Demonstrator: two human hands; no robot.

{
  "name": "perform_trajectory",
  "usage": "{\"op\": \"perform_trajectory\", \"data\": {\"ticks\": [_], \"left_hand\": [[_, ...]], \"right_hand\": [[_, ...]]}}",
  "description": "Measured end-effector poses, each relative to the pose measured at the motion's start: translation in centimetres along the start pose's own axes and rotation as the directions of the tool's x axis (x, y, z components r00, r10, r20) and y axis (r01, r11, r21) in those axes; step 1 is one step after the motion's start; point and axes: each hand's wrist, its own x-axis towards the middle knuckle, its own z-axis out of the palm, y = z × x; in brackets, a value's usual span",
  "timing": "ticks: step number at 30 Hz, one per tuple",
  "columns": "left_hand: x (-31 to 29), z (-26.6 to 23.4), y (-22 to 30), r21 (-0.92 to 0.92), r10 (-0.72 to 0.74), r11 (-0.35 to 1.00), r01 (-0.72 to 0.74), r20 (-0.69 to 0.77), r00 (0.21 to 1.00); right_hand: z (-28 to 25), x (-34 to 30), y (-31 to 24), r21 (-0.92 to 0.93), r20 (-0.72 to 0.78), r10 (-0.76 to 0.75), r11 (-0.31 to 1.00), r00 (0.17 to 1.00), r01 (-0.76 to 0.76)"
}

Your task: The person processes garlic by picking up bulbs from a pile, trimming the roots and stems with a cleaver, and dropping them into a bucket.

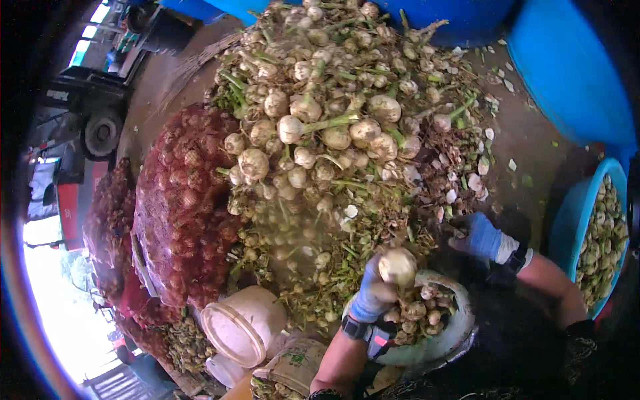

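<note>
My left hand [372, 293], in a blue and white work glove, grips a large pale garlic bulb [398, 267]. The bulb is slightly blurred and sits above a white bucket [461, 339] part full of smaller bulbs [417, 311]. To the right, my right hand [483, 237] wears a matching glove and is closed, its fingers partly lost in shadow. Whatever it holds is too dark to make out. Ahead of both hands rises a big heap of garlic bulbs [337, 137] with green stems, with trimmed stem bits [353, 257] along its near side.
Red mesh sacks [183, 207] full of bulbs stand at the left. A white bucket [243, 323] lies tilted nearby. At the right are a blue tub [581, 227] of garlic and a larger blue container [573, 73]. A wheeled vehicle [100, 133] stands far left.
</note>
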Motion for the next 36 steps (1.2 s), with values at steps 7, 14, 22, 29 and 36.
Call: {"op": "perform_trajectory", "data": {"ticks": [7,14,22,29,36], "left_hand": [[5.3,4.7,1.1,-0.78,-0.097,0.587,-0.216,-0.333,0.938],[3.2,1.8,-1.8,-0.756,-0.117,0.655,0.012,-0.085,0.99],[2.2,-2.2,-4.2,0.585,-0.301,0.785,0.203,0.074,0.951],[2.5,-1.8,-1.8,0.423,-0.14,0.886,0.189,-0.146,0.979],[1.8,-0.3,1.3,0.423,-0.107,0.906,0.023,0.178,0.978]], "right_hand": [[-1.8,-0.1,-8.0,0.569,0.333,0.1,0.772,0.937,-0.285],[-2.7,-0.3,-4.8,0.494,0.341,0.196,0.795,0.92,-0.352],[-1.4,1.6,-4.9,0.133,0.13,-0.146,0.983,0.981,0.129],[-0.8,1.1,-6.2,0.43,0.03,-0.212,0.885,0.977,0.179],[1.9,-0.4,-0.4,-0.459,0.558,0.361,0.884,0.747,-0.084]]}}
